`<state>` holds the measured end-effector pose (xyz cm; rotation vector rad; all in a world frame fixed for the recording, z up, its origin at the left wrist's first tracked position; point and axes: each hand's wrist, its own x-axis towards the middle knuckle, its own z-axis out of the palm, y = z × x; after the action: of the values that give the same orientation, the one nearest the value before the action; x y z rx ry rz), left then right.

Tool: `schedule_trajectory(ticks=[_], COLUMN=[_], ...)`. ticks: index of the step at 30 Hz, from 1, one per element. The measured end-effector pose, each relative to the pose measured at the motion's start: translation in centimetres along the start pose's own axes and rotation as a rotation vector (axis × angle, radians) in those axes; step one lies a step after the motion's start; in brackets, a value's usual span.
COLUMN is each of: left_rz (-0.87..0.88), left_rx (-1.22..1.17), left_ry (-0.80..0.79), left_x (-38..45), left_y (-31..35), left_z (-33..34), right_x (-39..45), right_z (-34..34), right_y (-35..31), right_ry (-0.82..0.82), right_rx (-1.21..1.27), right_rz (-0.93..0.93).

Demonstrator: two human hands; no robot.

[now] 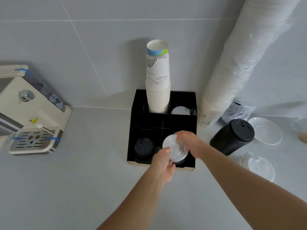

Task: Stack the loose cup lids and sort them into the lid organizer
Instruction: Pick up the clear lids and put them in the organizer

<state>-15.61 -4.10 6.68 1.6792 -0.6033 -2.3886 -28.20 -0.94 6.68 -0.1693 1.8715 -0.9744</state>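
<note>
Both hands at the front right compartment of the black lid organizer, which stands on the pale desk against the tiled wall. Left hand closed on the near edge of a stack of clear lids, fingers curled under its lower side; right hand closed on the far right edge of the same stack, fingertips on the rim. Stack tilted slightly, top face toward the camera, sitting in or just above that compartment, hard to tell which since the hands cover its base. Stack of black lids upright in the front left compartment. Tall column of paper cups rising from a rear compartment, with a white lid low in the rear right one. On the desk right of the organizer: a black lid stack lying tilted on its side, and loose clear lids near the right forearm. Long plastic-wrapped sleeve of cups leaning against the wall. Cream coffee machine at far left.
</note>
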Motion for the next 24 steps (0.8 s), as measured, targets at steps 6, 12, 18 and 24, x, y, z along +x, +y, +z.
schedule_trajectory(ticks=[6, 12, 18, 24], left_rz=[-0.006, -0.003, 0.021, 0.117], left_rx=[0.018, 0.026, 0.058, 0.095], left_ry=[0.024, -0.004, -0.004, -0.101], left_x=[0.6, -0.1, -0.8, -3.4], left_y=[-0.3, -0.1, -0.2, 0.2], left_z=[-0.4, -0.4, -1.3, -2.4], right_x=[-0.3, -0.7, -2.4, -6.0], right_z=[-0.2, -1.3, -2.9, -4.6], right_y=[0.1, -0.1, -0.2, -0.4], right_ry=[0.036, 0.040, 0.006, -0.058], right_rx=[-0.013, 0.017, 0.092, 0.252], right_rz=[-0.029, -0.023, -0.074, -0.104])
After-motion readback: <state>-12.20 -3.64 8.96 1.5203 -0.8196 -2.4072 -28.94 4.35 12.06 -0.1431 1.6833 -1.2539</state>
